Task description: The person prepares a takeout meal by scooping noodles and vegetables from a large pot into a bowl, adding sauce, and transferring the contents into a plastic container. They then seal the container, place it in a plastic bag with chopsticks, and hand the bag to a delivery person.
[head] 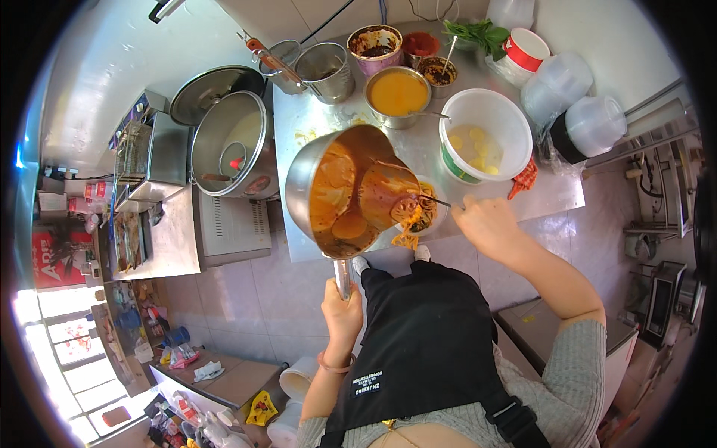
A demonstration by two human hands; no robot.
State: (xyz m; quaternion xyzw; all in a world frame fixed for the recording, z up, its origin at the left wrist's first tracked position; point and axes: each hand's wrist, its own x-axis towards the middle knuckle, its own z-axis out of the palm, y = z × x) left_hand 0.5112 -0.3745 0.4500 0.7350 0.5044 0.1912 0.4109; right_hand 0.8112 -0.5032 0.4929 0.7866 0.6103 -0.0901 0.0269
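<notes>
My left hand (341, 313) is closed on the handle of a large steel pot (302, 190), tilted towards the right. Its inner wall is coated with red-orange sauce (347, 224). My right hand (486, 227) grips a thin dark utensil (438, 201), whose far end is among the sauce and food at the pot's rim; what kind of utensil it is cannot be told. Orange noodle-like strands (406, 241) hang from the rim over a pale bowl (442, 215), partly hidden behind the pot, with food in it.
On the steel table (554, 190) stand a white bucket (521, 129) with yellow slices in liquid, a steel bowl of orange liquid (397, 92), sauce containers (375, 42) and wire strainers (325, 73). A big stockpot (263, 145) is at the left, stacked plastic bowls (594, 126) at the right.
</notes>
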